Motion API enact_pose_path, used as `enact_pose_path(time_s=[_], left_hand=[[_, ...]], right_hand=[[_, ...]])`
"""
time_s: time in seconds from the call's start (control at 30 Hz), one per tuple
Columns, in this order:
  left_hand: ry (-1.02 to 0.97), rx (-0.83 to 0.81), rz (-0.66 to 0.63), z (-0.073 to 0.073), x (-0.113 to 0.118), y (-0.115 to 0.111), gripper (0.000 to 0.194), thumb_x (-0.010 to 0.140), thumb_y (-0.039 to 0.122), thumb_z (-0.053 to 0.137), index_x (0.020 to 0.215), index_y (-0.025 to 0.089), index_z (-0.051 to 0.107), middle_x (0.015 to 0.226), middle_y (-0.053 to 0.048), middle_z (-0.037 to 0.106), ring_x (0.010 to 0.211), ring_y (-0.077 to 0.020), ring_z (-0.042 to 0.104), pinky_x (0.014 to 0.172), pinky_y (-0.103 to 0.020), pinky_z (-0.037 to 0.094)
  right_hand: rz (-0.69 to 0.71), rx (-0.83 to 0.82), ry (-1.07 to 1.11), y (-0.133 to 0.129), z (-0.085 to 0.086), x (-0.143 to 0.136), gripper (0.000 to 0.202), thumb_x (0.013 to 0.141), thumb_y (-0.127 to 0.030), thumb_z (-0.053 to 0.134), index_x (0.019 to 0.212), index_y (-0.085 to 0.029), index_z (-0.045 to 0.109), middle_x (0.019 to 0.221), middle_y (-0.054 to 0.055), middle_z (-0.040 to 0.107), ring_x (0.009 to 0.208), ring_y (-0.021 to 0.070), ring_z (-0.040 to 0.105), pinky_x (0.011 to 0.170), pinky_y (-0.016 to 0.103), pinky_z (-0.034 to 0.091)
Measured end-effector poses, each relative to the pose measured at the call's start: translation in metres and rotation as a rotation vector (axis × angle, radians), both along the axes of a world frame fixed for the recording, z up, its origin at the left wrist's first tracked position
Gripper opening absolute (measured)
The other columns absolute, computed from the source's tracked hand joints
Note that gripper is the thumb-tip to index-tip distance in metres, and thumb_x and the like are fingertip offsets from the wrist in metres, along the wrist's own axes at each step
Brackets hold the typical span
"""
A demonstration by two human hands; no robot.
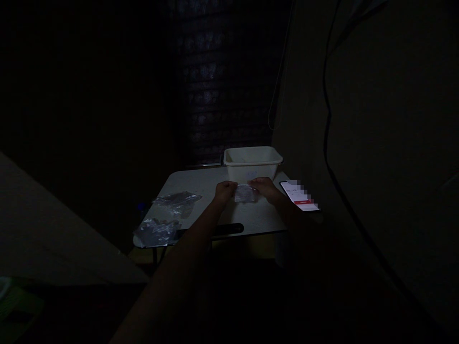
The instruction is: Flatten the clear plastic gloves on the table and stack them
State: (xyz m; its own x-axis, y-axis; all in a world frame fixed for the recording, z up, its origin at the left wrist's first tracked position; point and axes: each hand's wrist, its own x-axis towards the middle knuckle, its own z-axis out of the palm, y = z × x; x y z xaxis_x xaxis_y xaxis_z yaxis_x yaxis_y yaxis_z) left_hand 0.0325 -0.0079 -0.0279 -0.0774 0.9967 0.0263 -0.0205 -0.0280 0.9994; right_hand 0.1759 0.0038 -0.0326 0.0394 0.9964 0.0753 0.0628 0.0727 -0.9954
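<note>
In the dim head view, my left hand [225,189] and my right hand [264,186] pinch the upper corners of a small clear plastic bag [245,193] between them. The bag hangs over the white folding table [208,184], just in front of a white plastic bin [253,170]. Whether anything is inside the bag is too dark to tell. Crumpled clear plastic [177,200] lies on the table's left part, and more of it [157,232] sits at the front left corner.
A lit phone [299,196] rests at the table's right edge. A dark slot [228,229] runs along the front edge. Behind is a dark blind [208,81], and a black cable [327,119] hangs down the right wall. Something green [17,301] stands low at the left.
</note>
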Motion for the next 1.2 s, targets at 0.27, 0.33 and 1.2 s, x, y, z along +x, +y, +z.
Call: enact_pose_path(time_s=[0.27, 0.33, 1.2], left_hand=[[-0.003, 0.002, 0.01, -0.002, 0.0, 0.0, 0.004, 0.058, 0.015, 0.054, 0.055, 0.013, 0.055, 0.044, 0.004, 0.047, 0.04, -0.0055, 0.038, 0.044, -0.02, 0.03], [0.016, -0.005, 0.0, -0.001, 0.0, 0.001, 0.005, 0.059, 0.018, 0.054, 0.057, 0.013, 0.055, 0.047, 0.003, 0.048, 0.043, -0.0064, 0.04, 0.046, -0.02, 0.032], [0.166, 0.277, 0.285, -0.013, 0.001, 0.049, 0.064, 0.064, 0.018, 0.045, 0.122, 0.011, 0.02, 0.124, -0.012, 0.03, 0.116, -0.0209, 0.029, 0.095, -0.031, 0.027]], right_hand=[[0.078, -0.048, 0.009, -0.006, 0.004, 0.001, 0.021, 0.045, -0.033, 0.065, 0.05, -0.014, 0.057, 0.041, -0.004, 0.048, 0.041, 0.0066, 0.041, 0.042, 0.021, 0.03], [0.068, -0.029, -0.016, -0.006, 0.006, 0.001, 0.018, 0.045, -0.03, 0.065, 0.05, -0.014, 0.058, 0.041, -0.004, 0.049, 0.042, 0.0074, 0.042, 0.043, 0.022, 0.031], [-0.229, 0.249, -0.529, 0.059, 0.077, 0.07, 0.011, 0.061, -0.013, 0.048, 0.057, -0.014, 0.058, 0.061, 0.003, 0.061, 0.059, 0.0131, 0.055, 0.054, 0.022, 0.04]])
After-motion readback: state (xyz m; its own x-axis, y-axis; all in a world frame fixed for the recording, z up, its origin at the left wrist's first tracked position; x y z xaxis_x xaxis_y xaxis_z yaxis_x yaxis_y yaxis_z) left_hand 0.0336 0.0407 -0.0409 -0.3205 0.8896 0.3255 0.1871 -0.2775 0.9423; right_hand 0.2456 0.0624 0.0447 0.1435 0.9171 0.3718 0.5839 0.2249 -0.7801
